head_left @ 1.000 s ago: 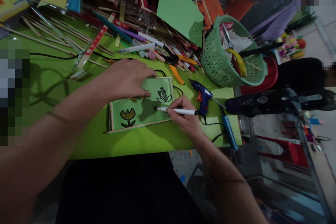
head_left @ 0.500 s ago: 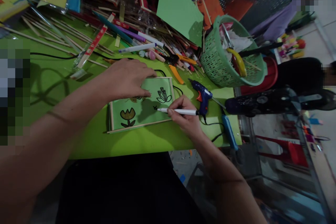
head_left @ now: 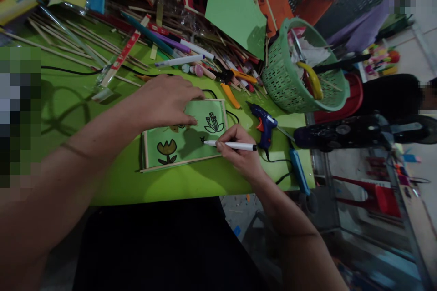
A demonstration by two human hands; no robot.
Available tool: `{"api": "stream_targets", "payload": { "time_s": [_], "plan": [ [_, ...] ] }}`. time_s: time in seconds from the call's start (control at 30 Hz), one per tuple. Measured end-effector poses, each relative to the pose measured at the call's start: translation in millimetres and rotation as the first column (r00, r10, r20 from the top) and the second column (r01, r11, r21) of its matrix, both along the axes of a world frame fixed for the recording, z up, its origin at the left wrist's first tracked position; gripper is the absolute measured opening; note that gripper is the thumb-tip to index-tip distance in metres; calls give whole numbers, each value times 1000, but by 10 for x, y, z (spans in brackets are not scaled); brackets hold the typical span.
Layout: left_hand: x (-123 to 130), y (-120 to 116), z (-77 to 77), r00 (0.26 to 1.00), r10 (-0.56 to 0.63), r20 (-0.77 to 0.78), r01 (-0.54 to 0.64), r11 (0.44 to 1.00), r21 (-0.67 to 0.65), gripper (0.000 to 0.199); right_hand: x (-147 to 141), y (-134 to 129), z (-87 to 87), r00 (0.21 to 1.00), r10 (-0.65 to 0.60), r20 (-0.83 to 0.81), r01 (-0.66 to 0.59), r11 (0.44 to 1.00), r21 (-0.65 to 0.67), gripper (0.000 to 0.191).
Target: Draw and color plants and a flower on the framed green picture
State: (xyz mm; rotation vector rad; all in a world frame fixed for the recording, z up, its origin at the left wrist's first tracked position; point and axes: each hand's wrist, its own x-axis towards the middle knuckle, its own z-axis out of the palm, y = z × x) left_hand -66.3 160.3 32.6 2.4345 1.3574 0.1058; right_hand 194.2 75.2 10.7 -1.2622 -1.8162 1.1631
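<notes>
The green card (head_left: 186,152), edged with thin wooden strips (head_left: 186,163), lay flat on the green tabletop (head_left: 136,191), near its front edge. The left hand (head_left: 165,100) was set palm down across the upper left part of the card, with thumb and index finger held wide apart; the thumb tip lay over the card face. The right hand (head_left: 241,152) held a white marker (head_left: 235,145) in a narrow pinch grip, the black end directed to the right and the writing tip at a small black mark (head_left: 202,139) near the middle of the card.

A tulip outline (head_left: 167,151) with a darker fill occupied the lower left of the card. An unfilled flower cluster (head_left: 213,123) occupied the upper right. A third drawing was partly covered by the left hand.

To the right of the card, a blue glue gun (head_left: 264,125) lay on the tabletop, with a light-blue tool (head_left: 299,170) near it. Orange-handled pliers (head_left: 225,77) were located beyond the card, beside assorted pens (head_left: 180,60). A green perforated basket (head_left: 283,84) containing mixed items stood behind the glue gun. Loose wooden sticks (head_left: 82,38) and a large green sheet (head_left: 235,13) occupied the far area.
</notes>
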Motion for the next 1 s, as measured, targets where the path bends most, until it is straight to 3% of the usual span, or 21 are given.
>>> {"api": "stream_targets", "payload": {
  "time_s": [0.17,0.77,0.9,1.0],
  "plan": [
    [-5,-25,47,1000,-24,-12,24,1000,14,63,-1,1,15,999,-25,-36,25,999,-23,19],
    [6,21,-40,1000,2,24,-2,1000,0,67,-33,-2,29,1000,-10,5,11,999,-47,22],
    [-9,8,-19,1000,-13,9,12,1000,14,65,-45,-2,36,999,7,-43,-10,998,-59,24],
    [-11,-11,23,1000,-9,-12,9,1000,6,65,-36,-5,31,993,-47,-107,37,995,-95,25]
  ]
}}
